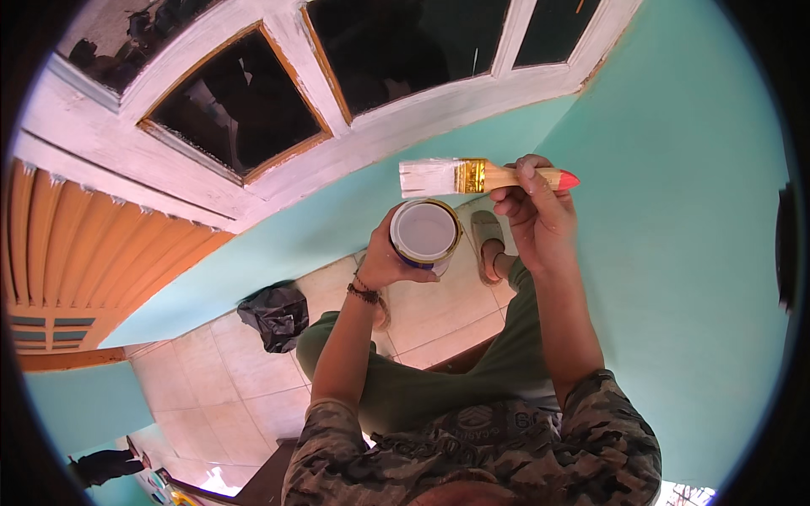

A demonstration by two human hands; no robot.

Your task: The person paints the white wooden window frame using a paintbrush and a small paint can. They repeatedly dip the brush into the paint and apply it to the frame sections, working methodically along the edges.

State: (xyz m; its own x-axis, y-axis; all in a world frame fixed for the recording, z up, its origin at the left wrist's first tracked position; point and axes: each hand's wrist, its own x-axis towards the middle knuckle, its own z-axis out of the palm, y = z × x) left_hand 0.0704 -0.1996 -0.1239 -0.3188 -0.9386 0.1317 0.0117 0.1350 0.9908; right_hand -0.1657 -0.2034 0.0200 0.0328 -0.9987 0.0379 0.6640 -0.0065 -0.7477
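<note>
My left hand grips a round paint can with white paint inside and paint smears around its rim. To the right, my right hand holds a flat paintbrush by its wooden, red-tipped handle. The bristles are coated in white and point left, just above the can. Beyond both hands is a window frame with streaky white paint and orange-brown edges around dark glass panes.
A turquoise wall rises at the right and runs under the window. An orange slatted shutter or door stands at the left. A black plastic bag lies on the tiled floor by the wall.
</note>
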